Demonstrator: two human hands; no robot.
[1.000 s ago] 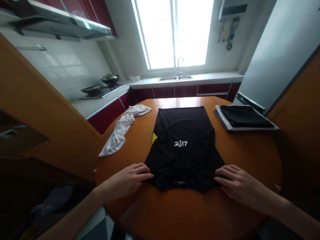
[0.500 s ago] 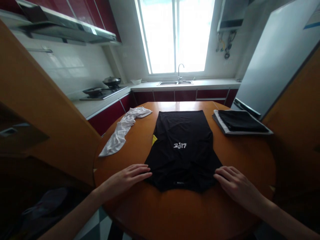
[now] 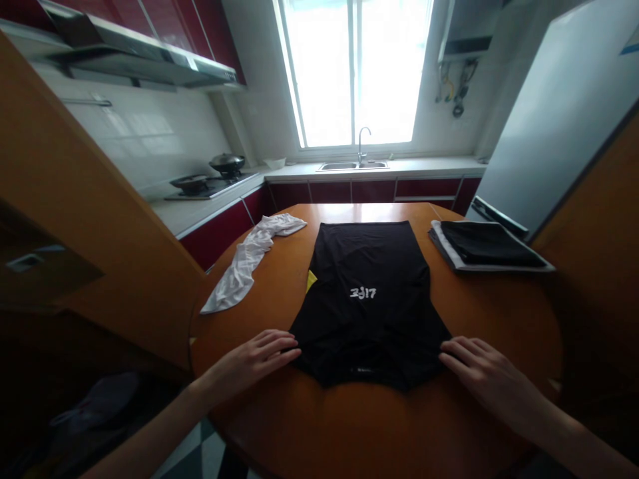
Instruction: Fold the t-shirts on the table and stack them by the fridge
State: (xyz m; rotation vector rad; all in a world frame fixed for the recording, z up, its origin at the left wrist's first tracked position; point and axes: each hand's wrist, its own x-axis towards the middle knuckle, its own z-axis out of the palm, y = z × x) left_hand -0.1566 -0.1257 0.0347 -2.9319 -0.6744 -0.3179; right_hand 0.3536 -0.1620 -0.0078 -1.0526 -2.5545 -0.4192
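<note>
A black T-shirt (image 3: 369,266) lies spread flat on the wooden table, its collar towards me and white lettering across its middle. My left hand (image 3: 267,352) pinches the edge of the left sleeve side, fingers pressed together. On the opposite side, my right hand (image 3: 474,362) grips the right sleeve edge between thumb and fingers. A small yellow patch (image 3: 311,280) sticks out from under the shirt's left edge. Both hands rest close to the tabletop.
A crumpled white garment (image 3: 249,259) lies on the left of the round-edged table (image 3: 369,432). Folded clothes (image 3: 492,246) are stacked at the right. Beyond are a counter with a sink (image 3: 339,166), a stove with pans (image 3: 227,163), and a fridge (image 3: 554,113).
My right hand has moved slightly outward to the right, drawing the sleeve edge with it. My left hand stays at the left sleeve. The view has shifted a little.
</note>
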